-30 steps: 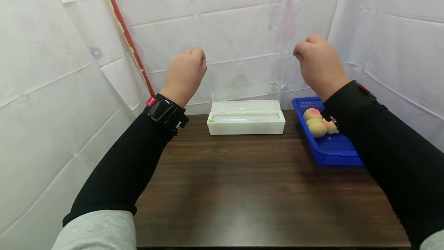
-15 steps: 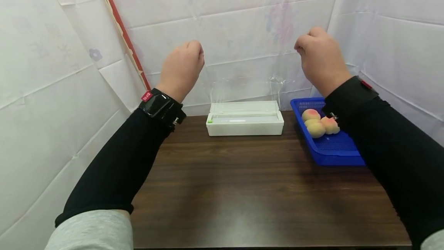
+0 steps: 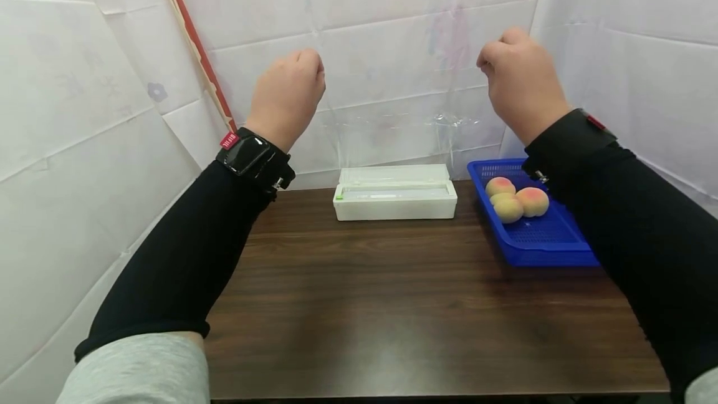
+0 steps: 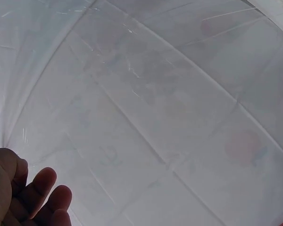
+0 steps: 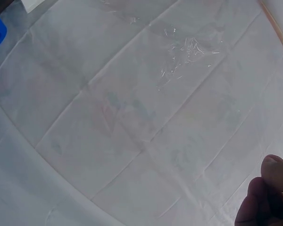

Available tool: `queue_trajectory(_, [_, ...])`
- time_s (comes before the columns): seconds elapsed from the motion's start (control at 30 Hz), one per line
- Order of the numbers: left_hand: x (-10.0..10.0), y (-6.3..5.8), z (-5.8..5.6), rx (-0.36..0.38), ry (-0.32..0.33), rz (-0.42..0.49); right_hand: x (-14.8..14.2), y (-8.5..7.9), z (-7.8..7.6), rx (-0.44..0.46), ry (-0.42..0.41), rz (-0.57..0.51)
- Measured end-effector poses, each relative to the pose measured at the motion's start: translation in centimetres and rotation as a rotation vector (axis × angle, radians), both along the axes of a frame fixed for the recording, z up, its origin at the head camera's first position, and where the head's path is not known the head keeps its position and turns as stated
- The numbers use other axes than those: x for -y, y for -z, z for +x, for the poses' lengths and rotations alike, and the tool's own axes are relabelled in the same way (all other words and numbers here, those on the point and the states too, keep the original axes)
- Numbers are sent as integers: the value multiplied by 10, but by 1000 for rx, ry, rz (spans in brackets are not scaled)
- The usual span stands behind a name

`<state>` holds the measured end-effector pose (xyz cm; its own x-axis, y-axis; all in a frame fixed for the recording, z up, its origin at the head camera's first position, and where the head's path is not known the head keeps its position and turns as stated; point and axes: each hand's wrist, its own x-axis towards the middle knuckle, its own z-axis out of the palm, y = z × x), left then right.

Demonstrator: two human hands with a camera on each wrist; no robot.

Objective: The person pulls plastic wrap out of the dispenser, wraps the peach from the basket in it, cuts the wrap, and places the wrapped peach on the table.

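Note:
A sheet of clear cling film rises from an open white dispenser box and is stretched between both raised hands. My left hand pinches one upper corner of the film; in the left wrist view the film gathers into folds at the thumb and forefinger. The other corner is pinched by my right hand, its thumb pressed to the forefinger in the right wrist view. Crinkles glint in the film near the box's right end. The box stands at the back of the table with its lid tipped back.
To the right of the box is a blue plastic basket with several peaches in it, partly covered by the right forearm. The brown wooden table meets white patterned sheeting behind and at both sides.
Both hands have moved upward, the left also a little leftward, drawing the film higher above the box. The box and basket have stayed on the table.

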<state>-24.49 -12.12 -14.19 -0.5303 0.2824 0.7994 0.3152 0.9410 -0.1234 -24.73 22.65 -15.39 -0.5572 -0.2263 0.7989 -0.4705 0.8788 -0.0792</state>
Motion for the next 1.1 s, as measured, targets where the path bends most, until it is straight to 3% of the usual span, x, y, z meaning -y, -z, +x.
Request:
queue_trajectory(0.1, [0,-1,2,-6,5,-11,-2,-1,2,-9,-10,4])
queue_trajectory(0.2, [1,0,11,25,64,-52,-7,1,11,-18,-44,17])
queue_trajectory(0.33, [10,7,36,115,281,-133,-20,15,40,-52,-133,67])
queue_trajectory(0.47, [21,26,68,165,490,-207,-36,47,75,-164,-232,117])
queue_trajectory(0.6, [31,61,96,187,598,-249,-49,87,104,-253,-325,186])
queue_trajectory(0.7, [37,93,114,225,655,-276,-54,115,123,-240,-382,219])
queue_trajectory(0.83, [39,135,137,269,716,-273,-54,149,145,-200,-473,174])
queue_trajectory(0.97, [37,179,149,244,809,-223,-53,182,161,-170,-553,121])
queue_trajectory(1.1, [37,220,153,283,838,-181,-54,215,167,-112,-595,115])
